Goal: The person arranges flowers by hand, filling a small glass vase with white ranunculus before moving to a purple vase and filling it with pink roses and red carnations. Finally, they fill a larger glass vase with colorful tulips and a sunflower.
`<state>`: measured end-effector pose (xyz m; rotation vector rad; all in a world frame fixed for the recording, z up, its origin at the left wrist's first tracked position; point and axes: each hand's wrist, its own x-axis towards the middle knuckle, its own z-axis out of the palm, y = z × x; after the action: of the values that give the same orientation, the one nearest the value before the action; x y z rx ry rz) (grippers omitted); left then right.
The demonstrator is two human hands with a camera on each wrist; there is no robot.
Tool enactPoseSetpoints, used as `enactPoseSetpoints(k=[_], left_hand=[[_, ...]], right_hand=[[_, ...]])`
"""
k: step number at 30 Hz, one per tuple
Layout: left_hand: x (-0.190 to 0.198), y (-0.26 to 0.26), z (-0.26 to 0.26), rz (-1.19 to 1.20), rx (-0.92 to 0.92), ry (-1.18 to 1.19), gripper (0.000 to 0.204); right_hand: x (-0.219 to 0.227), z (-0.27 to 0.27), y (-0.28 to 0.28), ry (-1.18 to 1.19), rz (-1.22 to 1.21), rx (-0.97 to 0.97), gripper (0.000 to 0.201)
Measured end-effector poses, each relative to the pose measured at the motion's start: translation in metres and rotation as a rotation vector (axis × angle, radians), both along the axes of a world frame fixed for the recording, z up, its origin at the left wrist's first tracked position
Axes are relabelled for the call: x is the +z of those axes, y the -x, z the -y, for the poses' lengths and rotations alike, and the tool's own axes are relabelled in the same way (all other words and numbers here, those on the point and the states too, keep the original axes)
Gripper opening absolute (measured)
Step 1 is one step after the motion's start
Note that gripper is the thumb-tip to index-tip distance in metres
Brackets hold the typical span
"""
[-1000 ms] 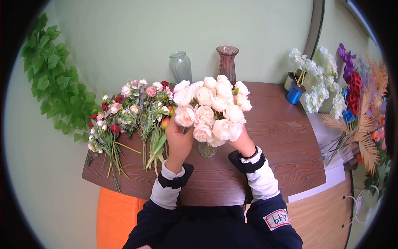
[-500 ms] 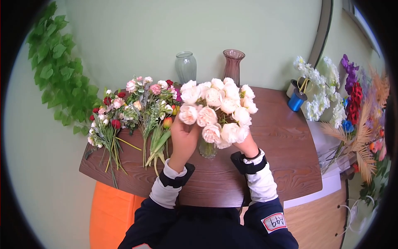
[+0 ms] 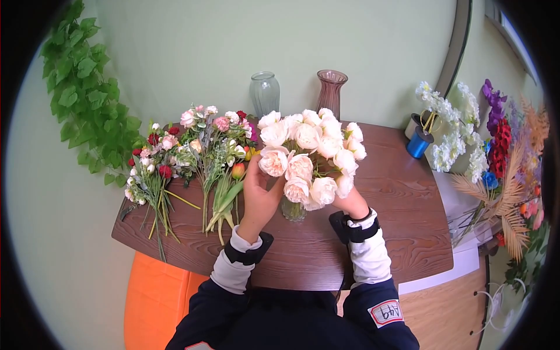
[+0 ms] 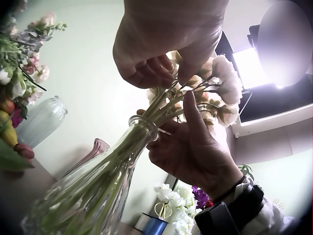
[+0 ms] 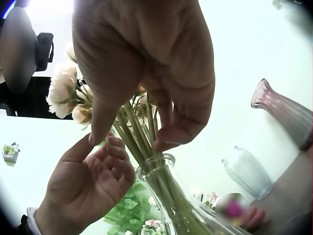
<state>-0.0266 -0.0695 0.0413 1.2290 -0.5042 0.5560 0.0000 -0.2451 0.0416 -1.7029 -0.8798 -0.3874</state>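
A bunch of pale pink peonies [image 3: 307, 137] stands in a clear glass vase [image 3: 293, 211] near the middle of the table's front half. Their green stems [image 5: 137, 134] pass through the vase's narrow mouth and fan out inside. My left hand [image 3: 261, 195] is on the left side of the bunch, thumb and fingers curled about the stems just above the rim. From the other side my right hand [image 3: 352, 204], partly hidden by blooms in the head view, holds the stems; its thumb and curled fingers flank them in the right wrist view.
Mixed flowers [image 3: 186, 151] lie along the left of the brown table [image 3: 396, 204]. Behind stand a greenish glass vase [image 3: 265, 93] and a mauve one [image 3: 332, 90]. A blue ribbon spool [image 3: 418, 144] is at the back right, beside white blossoms [image 3: 446, 154]. Leafy vines [image 3: 87, 87] hang left.
The head view has shifted, so the scene sits further right and slightly lower. The peonies have spread and turned slightly between my hands; both hands stay at the stems above the vase.
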Motion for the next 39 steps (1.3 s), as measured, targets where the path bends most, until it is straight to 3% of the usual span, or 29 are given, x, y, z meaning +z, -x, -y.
enactPoseSetpoints(k=[6,9,15,17,21,24,26,27,29,34,36,39], left_hand=[[-0.011,-0.004,0.0,0.038,0.102,-0.126,0.046],[-0.019,-0.01,-0.007,-0.028,0.159,-0.254,0.045],[-0.025,-0.009,-0.013,-0.062,0.102,-0.526,0.035],[-0.03,-0.009,-0.012,-0.058,0.113,-0.521,0.032],[-0.026,-0.008,-0.014,-0.221,0.004,-0.558,0.029],[-0.021,0.0,-0.009,-0.143,-0.049,-0.419,0.03],[-0.032,-0.003,-0.015,-0.079,-0.023,-0.681,0.038],[-0.044,-0.008,-0.018,-0.08,-0.024,-0.683,0.038],[-0.066,-0.018,-0.023,0.2,0.081,-0.835,0.048],[-0.059,-0.015,-0.02,0.241,0.149,-0.753,0.051],[-0.059,-0.016,-0.022,0.371,0.237,-0.938,0.048],[-0.064,-0.019,-0.017,0.33,0.165,-0.81,0.043]], right_hand=[[-0.005,0.006,-0.003,0.086,0.025,-0.013,0.045],[0.005,0.011,-0.001,0.013,-0.098,0.043,0.045],[0.023,0.016,0.002,-0.046,-0.108,0.078,0.048],[0.027,0.018,0.005,-0.085,-0.35,0.074,0.049],[0.018,0.014,-0.003,-0.243,-0.232,0.079,0.046],[0.02,0.012,0.0,-0.298,-0.326,0.139,0.044],[0.017,0.006,0.001,-0.393,-0.25,0.114,0.044],[0.017,0.004,0.003,-0.395,-0.251,0.113,0.044],[0.017,0.001,0.005,-0.375,-0.183,0.072,0.04],[0.026,-0.003,0.017,-0.395,-0.295,0.108,0.028],[0.022,-0.003,0.016,-0.313,-0.233,0.067,0.026],[0.019,-0.005,0.016,-0.205,-0.205,0.012,0.027]])
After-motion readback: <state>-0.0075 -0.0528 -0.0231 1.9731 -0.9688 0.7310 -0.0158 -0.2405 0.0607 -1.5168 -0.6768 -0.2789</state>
